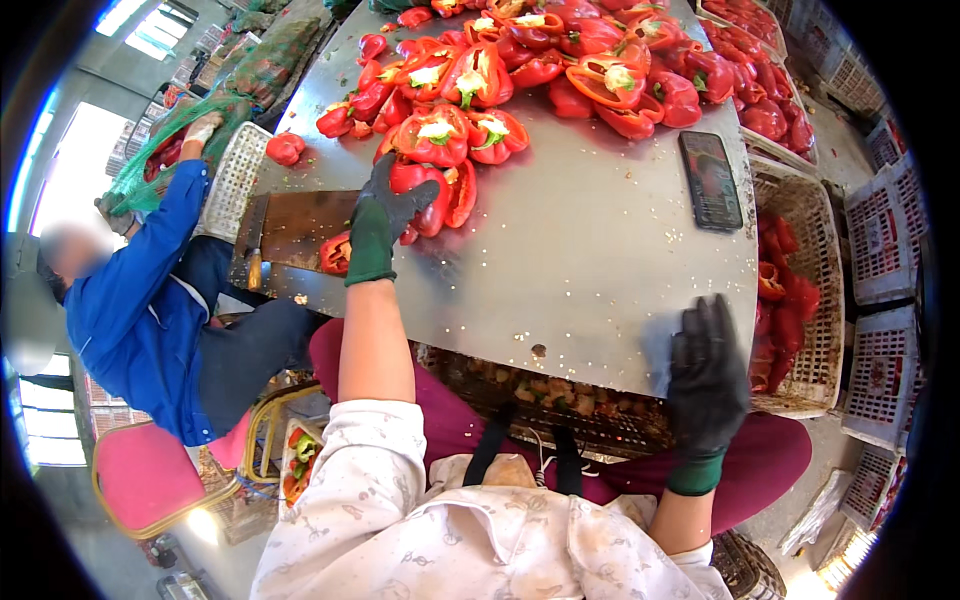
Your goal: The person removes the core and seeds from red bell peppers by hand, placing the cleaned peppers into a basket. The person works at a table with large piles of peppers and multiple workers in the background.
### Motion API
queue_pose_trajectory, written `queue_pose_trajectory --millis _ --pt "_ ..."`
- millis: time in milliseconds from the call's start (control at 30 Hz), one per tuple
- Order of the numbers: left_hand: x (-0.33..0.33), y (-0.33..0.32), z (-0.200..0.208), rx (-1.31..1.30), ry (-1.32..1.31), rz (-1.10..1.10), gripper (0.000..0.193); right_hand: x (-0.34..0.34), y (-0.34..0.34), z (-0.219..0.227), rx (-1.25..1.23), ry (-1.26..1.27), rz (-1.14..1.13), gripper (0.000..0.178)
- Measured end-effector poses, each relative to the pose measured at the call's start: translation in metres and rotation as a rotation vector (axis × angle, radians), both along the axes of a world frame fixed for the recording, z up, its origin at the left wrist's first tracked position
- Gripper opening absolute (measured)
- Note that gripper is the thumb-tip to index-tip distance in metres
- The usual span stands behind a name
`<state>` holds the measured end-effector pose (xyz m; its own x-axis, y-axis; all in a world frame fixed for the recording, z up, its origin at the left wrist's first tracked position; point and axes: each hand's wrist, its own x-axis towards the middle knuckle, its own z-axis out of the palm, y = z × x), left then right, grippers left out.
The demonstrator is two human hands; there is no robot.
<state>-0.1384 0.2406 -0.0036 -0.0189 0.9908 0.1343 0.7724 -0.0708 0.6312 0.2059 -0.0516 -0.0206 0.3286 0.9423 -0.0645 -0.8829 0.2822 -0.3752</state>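
Observation:
My left hand (385, 212), in a green and grey glove, closes around a red bell pepper half (432, 212) at the near edge of the pepper pile. Its thumb lies across the pepper's skin. Just beyond it are cut pepper halves (437, 138) showing pale cores and green stems. My right hand (708, 375), in a dark glove with a green cuff, hovers at the table's near right edge. Its fingers are stretched out, slightly blurred, and nothing shows in them. Left of my left hand, a knife (256, 240) with a wooden handle rests by a brown board (310, 225).
The metal table (560, 280) bears a heap of red peppers (560, 50) at its far side and a black phone (711, 180) at right. Crates of peppers (800, 300) stand along the right. A co-worker in blue (140, 310) handles a green net bag (170, 150) at left.

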Motion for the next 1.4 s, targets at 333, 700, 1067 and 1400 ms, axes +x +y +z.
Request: queue_pose_trajectory --millis 333,700,1067,1400 --pt "0.023 -0.064 -0.009 -0.168 -0.334 -0.126 0.061 -0.087 0.05 -0.009 -0.295 -0.562 0.349 0.081" --pt "0.106 -0.17 -0.051 -0.539 -1.403 -0.291 0.049 -0.063 0.04 -0.019 -0.247 -0.561 0.179 0.073" --pt "0.098 -0.179 -0.063 -0.556 -1.728 -0.331 0.062 -0.067 0.015 -0.075 -0.037 0.061 0.11 0.032" --pt "0.084 -0.122 -0.002 0.246 -0.077 -0.623 0.063 -0.034 0.018 0.006 -0.21 -0.331 0.313 0.051"
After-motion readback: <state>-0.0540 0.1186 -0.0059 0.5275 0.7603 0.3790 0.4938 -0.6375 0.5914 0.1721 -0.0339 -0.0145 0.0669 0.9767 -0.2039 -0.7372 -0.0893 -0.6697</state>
